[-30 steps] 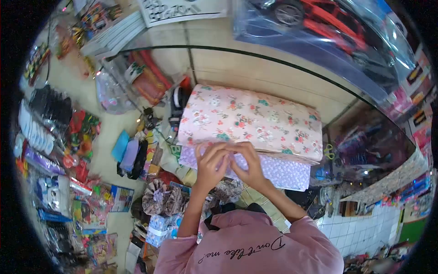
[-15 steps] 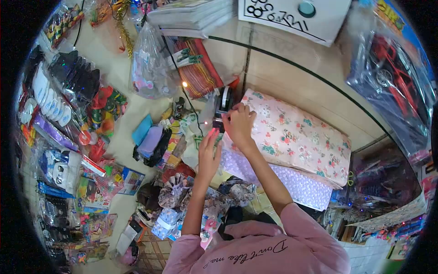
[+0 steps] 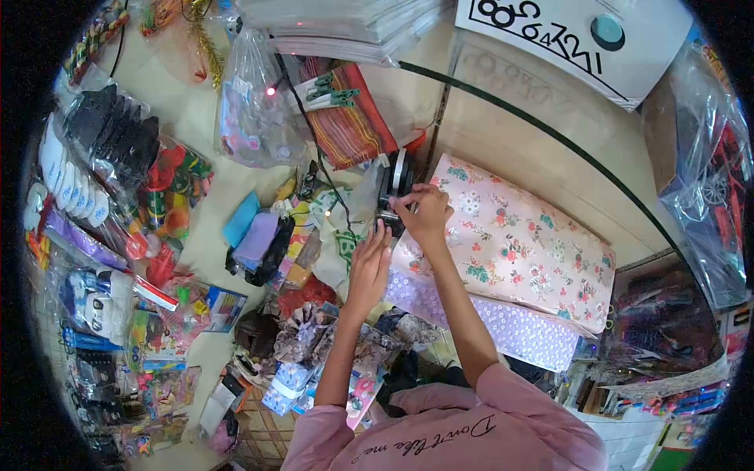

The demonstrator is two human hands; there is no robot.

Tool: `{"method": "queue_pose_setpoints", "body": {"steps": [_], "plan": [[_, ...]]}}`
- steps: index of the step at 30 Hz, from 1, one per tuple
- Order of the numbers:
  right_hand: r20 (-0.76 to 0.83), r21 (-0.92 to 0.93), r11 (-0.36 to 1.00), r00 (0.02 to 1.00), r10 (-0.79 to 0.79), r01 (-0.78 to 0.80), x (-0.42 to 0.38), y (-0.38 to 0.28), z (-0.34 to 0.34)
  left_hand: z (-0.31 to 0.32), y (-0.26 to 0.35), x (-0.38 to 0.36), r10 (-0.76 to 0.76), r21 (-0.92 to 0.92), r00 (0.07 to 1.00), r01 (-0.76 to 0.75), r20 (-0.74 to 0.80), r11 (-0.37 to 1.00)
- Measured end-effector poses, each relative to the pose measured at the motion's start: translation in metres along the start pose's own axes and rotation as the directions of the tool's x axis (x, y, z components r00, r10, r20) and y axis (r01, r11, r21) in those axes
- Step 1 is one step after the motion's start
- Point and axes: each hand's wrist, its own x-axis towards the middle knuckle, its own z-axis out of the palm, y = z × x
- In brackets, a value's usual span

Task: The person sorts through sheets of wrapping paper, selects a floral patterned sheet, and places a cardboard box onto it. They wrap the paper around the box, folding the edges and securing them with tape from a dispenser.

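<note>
A black tape dispenser [image 3: 386, 188] with a pale roll of tape [image 3: 400, 168] stands beside the wrapped box. Over its front end, my right hand [image 3: 426, 213] holds thumb and forefinger pinched together; what is between them is too small to make out. My left hand [image 3: 369, 267] reaches to the dispenser's near end, fingers stretched out and fingertips at or just touching it. To the right of my right hand lies a long box in pink floral paper [image 3: 510, 235]. Lilac flowered paper [image 3: 487, 318] lies along the box's near side.
Stacked white packets [image 3: 338, 31] and a number-printed box [image 3: 573, 47] are at the back. A dark cable [image 3: 306, 118] with small lights runs down left of the dispenser. Bagged toys [image 3: 169, 196] and pouches [image 3: 255, 235] cover the left; floral bundles [image 3: 314, 345] lie in front.
The view has shifted slightly, moving the dispenser and box a little right in the picture. My right fingers now form a clearer pinch at the dispenser; my left hand stays close by.
</note>
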Motion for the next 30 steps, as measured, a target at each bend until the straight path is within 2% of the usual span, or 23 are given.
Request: {"method": "queue_pose_setpoints", "body": {"steps": [4,7,10,11,14,15,21,24,26,30], "plan": [[-0.006,0.13,0.991,0.999,0.033,-0.032,-0.003,-0.004,-0.005,-0.001,-0.001,0.0,0.001,0.004,1.0,-0.001,0.002,1.0],[0.13,0.325,0.943,0.991,0.029,-0.07,0.002,0.004,-0.007,0.0,-0.003,-0.001,-0.008,0.016,1.0,0.008,0.013,1.0],[0.279,0.423,0.903,0.937,-0.211,0.078,-0.006,-0.001,-0.011,0.0,-0.004,0.0,-0.011,0.03,0.999,0.01,0.035,1.0],[0.181,0.218,0.966,0.966,-0.183,0.142,-0.019,-0.006,-0.014,0.001,-0.006,-0.002,0.013,0.048,1.0,-0.013,0.02,0.999],[0.175,0.15,0.988,0.982,-0.066,0.04,-0.033,-0.015,-0.022,0.001,-0.015,-0.005,0.05,0.029,0.996,-0.048,-0.068,0.998],[0.163,0.148,0.988,0.984,-0.071,0.047,-0.036,-0.013,-0.02,0.001,-0.015,-0.006,0.052,0.008,0.993,-0.052,-0.102,0.999],[0.089,0.11,0.989,0.99,-0.11,0.1,-0.05,0.007,-0.004,0.007,-0.012,-0.005,-0.223,-0.425,0.954,0.12,-0.201,0.897],[0.101,0.07,0.996,0.993,-0.066,0.06,-0.052,0.006,-0.006,0.01,-0.009,-0.002,-0.289,-0.475,0.943,0.179,-0.168,0.862],[0.092,0.053,0.998,0.994,-0.051,0.046,-0.051,0.008,-0.003,0.011,-0.011,-0.002,-0.274,-0.416,0.944,0.177,-0.186,0.892],[0.06,0.064,0.994,0.994,-0.096,0.092,-0.049,0.012,0.0,0.01,-0.015,-0.002,-0.306,-0.396,0.929,0.207,-0.206,0.894]]}}
